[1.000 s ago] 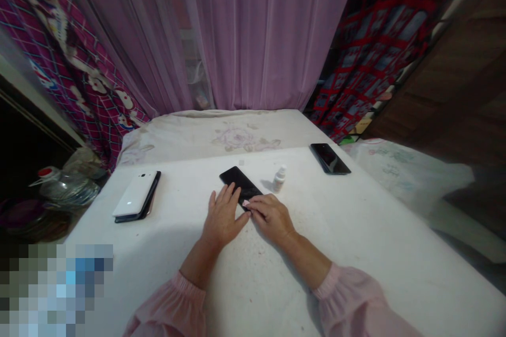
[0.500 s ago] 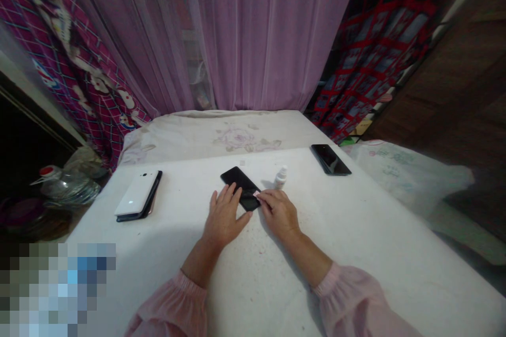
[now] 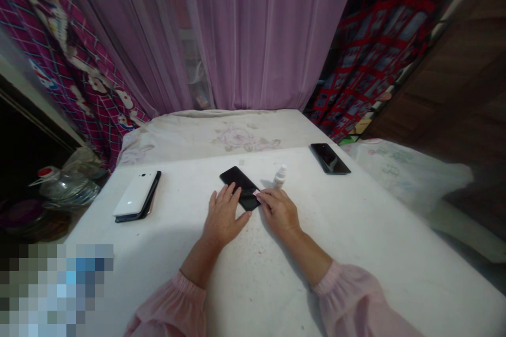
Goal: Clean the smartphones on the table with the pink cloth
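Observation:
A black smartphone [image 3: 236,174] lies slanted on the white tablecloth, its dark face up. My left hand [image 3: 224,215] rests with fingers spread, the fingertips on the phone's left edge and the thumb by its near end. At the phone's right edge, my right hand [image 3: 280,210] pinches a small pinkish-white piece [image 3: 256,192] against the surface; whether it is cloth, paper or something else I cannot make out. A small white bottle [image 3: 280,176] stands upright just beyond my right hand.
A stack of phones [image 3: 136,195], white on top, lies at the left. Another black phone [image 3: 330,158] lies at the far right. A tiny pale square [image 3: 241,162] sits behind the middle phone. Beside the table are a large water bottle [image 3: 65,184] and a plastic bag [image 3: 399,174].
Hardly anything differs. Both hands stay at the phone in nearly the same pose, and the whole view has shifted very slightly.

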`<state>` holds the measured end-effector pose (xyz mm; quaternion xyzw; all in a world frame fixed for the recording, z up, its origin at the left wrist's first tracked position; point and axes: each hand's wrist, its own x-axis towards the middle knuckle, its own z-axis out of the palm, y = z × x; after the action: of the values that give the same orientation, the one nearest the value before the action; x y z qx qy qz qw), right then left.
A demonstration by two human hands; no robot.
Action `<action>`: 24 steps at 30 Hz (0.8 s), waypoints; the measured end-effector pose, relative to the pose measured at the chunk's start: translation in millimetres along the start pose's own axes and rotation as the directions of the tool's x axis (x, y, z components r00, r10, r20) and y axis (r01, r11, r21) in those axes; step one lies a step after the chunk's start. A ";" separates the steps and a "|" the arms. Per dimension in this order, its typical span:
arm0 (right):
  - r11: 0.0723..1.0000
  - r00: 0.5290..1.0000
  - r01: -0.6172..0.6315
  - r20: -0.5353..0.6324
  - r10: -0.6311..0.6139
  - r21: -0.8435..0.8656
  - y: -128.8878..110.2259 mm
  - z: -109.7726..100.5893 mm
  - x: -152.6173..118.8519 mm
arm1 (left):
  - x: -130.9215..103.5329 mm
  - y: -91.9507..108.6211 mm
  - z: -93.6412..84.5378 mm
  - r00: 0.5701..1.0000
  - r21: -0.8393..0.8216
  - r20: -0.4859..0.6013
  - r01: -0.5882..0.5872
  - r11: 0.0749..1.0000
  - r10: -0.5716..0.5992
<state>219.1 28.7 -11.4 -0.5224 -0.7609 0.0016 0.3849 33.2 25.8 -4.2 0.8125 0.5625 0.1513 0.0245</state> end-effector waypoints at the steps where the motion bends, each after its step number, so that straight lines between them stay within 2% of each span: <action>1: 1.000 1.000 -0.014 -0.010 0.014 -0.008 1.7 0.2 0.1 | -0.1 0.2 -0.3 1.000 0.001 0.003 0.002 1.000 -0.002; 7: 1.000 1.000 -0.007 -0.016 0.007 -0.014 3.2 -0.3 0.4 | 0.2 1.2 -2.6 1.000 -0.004 0.022 0.004 1.000 -0.004; 13: 0.989 0.987 0.146 0.055 -0.148 0.037 -7.4 -3.3 -0.8 | 0.4 1.1 -2.4 1.000 -0.006 0.019 0.008 1.000 -0.008; 16: 0.982 0.980 0.180 0.069 -0.185 0.064 -11.1 -3.6 -1.5 | 0.0 0.2 0.1 1.000 -0.004 0.011 0.005 1.000 -0.005; 20: 0.986 0.985 0.160 0.063 -0.162 0.040 -9.1 -2.6 -1.3 | -0.3 -0.3 0.9 1.000 -0.009 0.010 0.002 1.000 -0.002; 24: 0.996 0.996 0.084 0.040 -0.083 -0.026 -2.4 -2.3 -0.2 | -0.2 0.1 -0.9 1.000 -0.009 0.012 -0.002 1.000 0.003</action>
<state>218.6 26.6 -9.0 -0.4953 -0.7893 -0.0149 0.3625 33.0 25.5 -3.3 0.8140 0.5606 0.1488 0.0314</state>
